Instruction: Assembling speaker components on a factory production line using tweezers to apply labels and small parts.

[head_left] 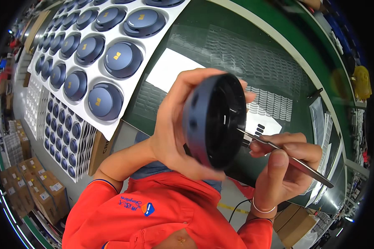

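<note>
My left hand (pixel 168 124) is wrapped round a dark blue cup-shaped shell (pixel 197 120) above the green table. The shell is tilted, its hollow black inside turned to the right; a few small details show inside. In my right hand (pixel 284 162) metal tweezers (pixel 299 162) are pinched between thumb and fingers. Their tips point left and reach the shell's right rim; whether they touch it or hold anything, I cannot tell. Behind the tweezers lies a white sheet (pixel 270 123) with several small black rounded pads (pixel 259 129).
A white moulded tray (pixel 147 54) of several matching blue shells (pixel 124 60) covers the left. Clear sheets (pixel 245 54) and a white paper (pixel 170 68) lie on the green table (pixel 187 25). Stacked trays (pixel 62 137) and cardboard boxes (pixel 41 189) stand lower left. A raised pale edge (pixel 286 41) curves round the right.
</note>
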A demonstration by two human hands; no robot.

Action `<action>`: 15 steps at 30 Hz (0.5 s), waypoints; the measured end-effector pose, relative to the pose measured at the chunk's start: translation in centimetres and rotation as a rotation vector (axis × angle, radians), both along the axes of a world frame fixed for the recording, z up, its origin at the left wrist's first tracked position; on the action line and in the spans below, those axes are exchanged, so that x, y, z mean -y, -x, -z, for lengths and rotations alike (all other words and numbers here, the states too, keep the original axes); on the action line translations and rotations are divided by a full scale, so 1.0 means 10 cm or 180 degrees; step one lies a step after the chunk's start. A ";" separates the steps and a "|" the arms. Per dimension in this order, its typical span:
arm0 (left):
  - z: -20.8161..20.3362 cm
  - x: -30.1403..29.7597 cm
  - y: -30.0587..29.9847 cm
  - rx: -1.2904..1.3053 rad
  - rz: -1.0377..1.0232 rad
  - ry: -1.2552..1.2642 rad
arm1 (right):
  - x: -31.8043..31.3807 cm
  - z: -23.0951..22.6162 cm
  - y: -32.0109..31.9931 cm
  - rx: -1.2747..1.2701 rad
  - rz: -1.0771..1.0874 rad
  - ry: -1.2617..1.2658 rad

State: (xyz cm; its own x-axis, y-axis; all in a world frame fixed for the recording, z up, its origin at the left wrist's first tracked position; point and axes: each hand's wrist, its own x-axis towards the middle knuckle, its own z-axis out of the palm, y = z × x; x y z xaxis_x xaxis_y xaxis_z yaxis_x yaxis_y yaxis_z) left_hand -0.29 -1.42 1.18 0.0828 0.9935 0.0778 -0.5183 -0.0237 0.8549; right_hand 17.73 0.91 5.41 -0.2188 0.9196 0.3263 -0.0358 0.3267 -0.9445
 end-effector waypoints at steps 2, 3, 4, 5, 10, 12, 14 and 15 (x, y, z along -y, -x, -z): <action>0.03 -0.06 0.05 -0.1158 0.0052 -0.0744 | -0.02 0.03 -0.01 0.0106 -0.0023 -0.0148; 0.10 -0.08 -0.04 -0.1054 -0.0411 -0.1146 | -0.03 0.05 0.00 0.0114 -0.0038 -0.0136; 0.15 -0.09 -0.09 -0.0947 -0.0876 -0.1543 | -0.04 0.07 0.00 0.0117 -0.0061 -0.0217; 0.16 -0.09 -0.09 -0.0946 -0.0892 -0.1527 | -0.04 0.08 -0.01 0.0120 -0.0085 -0.0297; 0.18 -0.14 -0.10 -0.0855 -0.1023 -0.1830 | -0.06 0.11 -0.03 0.0023 -0.0290 -0.0269; 0.20 -0.15 -0.12 -0.0735 -0.0997 -0.1818 | -0.05 0.10 0.01 0.0123 -0.0113 -0.0238; 0.22 -0.14 -0.13 -0.0617 -0.0969 -0.1810 | -0.04 0.10 0.03 0.0111 -0.0110 -0.0208; 0.22 -0.13 -0.14 -0.0628 -0.1012 -0.1777 | -0.04 0.10 0.03 0.0113 -0.0108 -0.0205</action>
State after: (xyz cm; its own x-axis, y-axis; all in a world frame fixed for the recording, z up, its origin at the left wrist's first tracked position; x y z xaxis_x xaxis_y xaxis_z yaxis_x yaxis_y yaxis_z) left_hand 1.13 -0.08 -1.06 -0.1419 0.7871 0.6003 -0.2484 -0.6154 0.7481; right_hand 17.47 1.35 4.41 -0.2620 0.8888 0.3761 -0.0147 0.3860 -0.9224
